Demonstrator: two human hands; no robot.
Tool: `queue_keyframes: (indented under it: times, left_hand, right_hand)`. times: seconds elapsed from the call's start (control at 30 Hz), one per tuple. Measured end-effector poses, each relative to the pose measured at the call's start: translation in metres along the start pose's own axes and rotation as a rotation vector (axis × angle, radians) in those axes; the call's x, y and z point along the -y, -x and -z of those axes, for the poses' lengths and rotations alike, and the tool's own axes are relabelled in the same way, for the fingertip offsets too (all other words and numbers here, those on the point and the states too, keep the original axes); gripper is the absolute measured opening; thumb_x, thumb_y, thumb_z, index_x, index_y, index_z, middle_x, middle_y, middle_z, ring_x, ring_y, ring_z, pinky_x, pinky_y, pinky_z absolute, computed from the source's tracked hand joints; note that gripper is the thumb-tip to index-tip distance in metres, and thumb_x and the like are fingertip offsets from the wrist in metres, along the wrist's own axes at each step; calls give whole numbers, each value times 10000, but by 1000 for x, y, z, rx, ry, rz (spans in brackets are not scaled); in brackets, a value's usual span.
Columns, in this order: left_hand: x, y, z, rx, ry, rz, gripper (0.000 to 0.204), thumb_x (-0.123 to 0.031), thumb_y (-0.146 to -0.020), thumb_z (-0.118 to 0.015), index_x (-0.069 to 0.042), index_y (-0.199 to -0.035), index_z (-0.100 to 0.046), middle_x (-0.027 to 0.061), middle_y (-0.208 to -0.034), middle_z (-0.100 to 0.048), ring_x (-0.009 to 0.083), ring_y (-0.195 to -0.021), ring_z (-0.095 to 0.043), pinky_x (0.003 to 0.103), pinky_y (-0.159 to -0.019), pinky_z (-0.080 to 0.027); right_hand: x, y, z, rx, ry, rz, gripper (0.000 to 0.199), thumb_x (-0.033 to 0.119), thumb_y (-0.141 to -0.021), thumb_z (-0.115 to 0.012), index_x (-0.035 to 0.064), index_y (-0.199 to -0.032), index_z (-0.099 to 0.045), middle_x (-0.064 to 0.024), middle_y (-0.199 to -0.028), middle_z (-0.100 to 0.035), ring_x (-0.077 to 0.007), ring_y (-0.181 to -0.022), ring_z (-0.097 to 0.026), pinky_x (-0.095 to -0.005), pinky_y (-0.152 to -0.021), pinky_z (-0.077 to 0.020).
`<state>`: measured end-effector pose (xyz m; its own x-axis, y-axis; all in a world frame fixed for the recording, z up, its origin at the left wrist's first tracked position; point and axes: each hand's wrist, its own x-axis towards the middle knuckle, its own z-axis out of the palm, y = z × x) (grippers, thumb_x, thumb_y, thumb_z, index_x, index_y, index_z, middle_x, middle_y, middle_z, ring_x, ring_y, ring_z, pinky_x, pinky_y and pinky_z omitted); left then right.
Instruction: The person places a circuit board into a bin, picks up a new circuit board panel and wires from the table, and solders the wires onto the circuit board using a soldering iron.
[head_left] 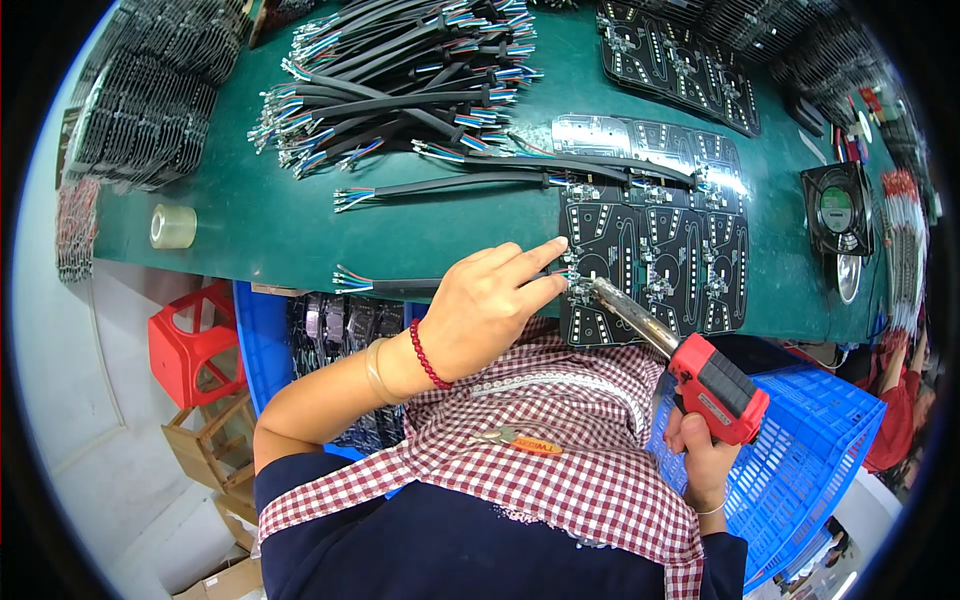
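My left hand (485,305) pinches a black sheathed cable (405,286) near its right end, whose thin coloured wires meet the left edge of a black circuit board panel (672,225). The index finger reaches out over that edge. In my right hand (705,455) is a red soldering gun (715,388), gripped by its handle. Its metal barrel slants up and left, with the tip at the wire ends beside my left fingertips; whether it touches them I cannot tell. Another cable (450,184) runs to the panel's upper part, and more cables lie across there.
Bundled black cables (400,100) are heaped at the back of the green table (270,225). Board stacks (140,120) stand far left, with more boards (680,65) at the back right. A tape roll (173,227), a small fan (838,208) and a blue crate (800,430) flank me.
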<state>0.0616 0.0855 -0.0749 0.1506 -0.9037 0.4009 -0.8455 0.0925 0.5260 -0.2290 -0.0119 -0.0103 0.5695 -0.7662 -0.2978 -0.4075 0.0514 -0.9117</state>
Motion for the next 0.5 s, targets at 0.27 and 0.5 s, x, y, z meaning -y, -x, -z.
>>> queue_keyframes:
  times: [0.27, 0.5]
  left_hand:
    - [-2, 1, -1, -12, 15, 45, 279, 6, -651, -678, -66, -921, -681, 113, -1210, -648, 206, -669, -586, 308, -612, -513]
    - [-3, 0, -1, -10, 21, 58, 273, 1, -650, -684, -68, -914, -681, 116, -1211, -651, 207, -670, -593, 308, -620, -515]
  right_hand:
    - [2, -4, 2, 27, -95, -10, 371, 249, -909, -630, -53, -1111, -556, -72, -604, -531, -104, -454, -450, -244, -424, -362]
    - [3, -5, 2, 31, -66, -31, 316, 220, -917, -612, -48, -1075, -557, -63, -597, -525, -105, -459, -456, -243, -424, -364]
